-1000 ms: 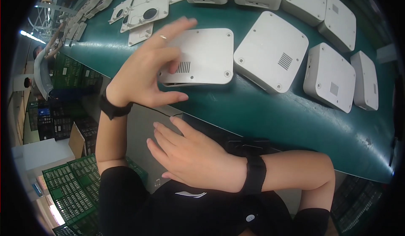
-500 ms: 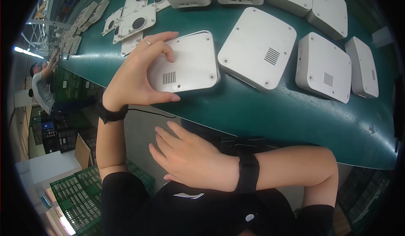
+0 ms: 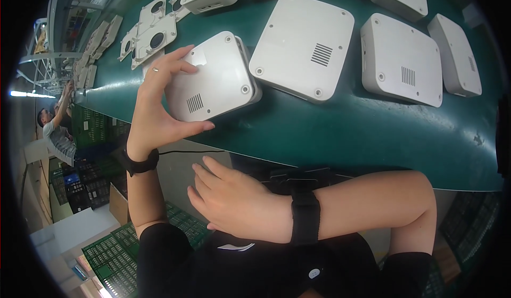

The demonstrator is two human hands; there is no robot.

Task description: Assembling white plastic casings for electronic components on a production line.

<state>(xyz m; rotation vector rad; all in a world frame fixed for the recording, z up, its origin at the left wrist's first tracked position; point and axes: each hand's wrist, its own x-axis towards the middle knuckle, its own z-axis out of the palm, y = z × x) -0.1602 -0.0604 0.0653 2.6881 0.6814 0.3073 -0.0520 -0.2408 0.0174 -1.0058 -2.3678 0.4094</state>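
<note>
My left hand (image 3: 154,104) is closed around a white plastic casing (image 3: 213,77) on the green table. Its thumb lies along the near edge and its fingers curl over the far left side. The casing has rounded corners, screw holes and a slotted vent, and a lower layer shows along its right edge. In front of my torso, off the table, my right hand (image 3: 234,199) is held with its fingers apart and nothing in them. Just right of the held casing lies a larger white casing (image 3: 301,45), vent side up.
More white casings stand on the green table (image 3: 340,133), such as one at the right (image 3: 402,61). Flat white panels (image 3: 157,34) with round black parts lie at the far left. Green crates (image 3: 120,258) sit below at left. Another person (image 3: 56,133) works farther along.
The casing in my left hand has turned a little counterclockwise. My view has shifted, so the table things appear farther left and up. My right hand stays nearly in place.
</note>
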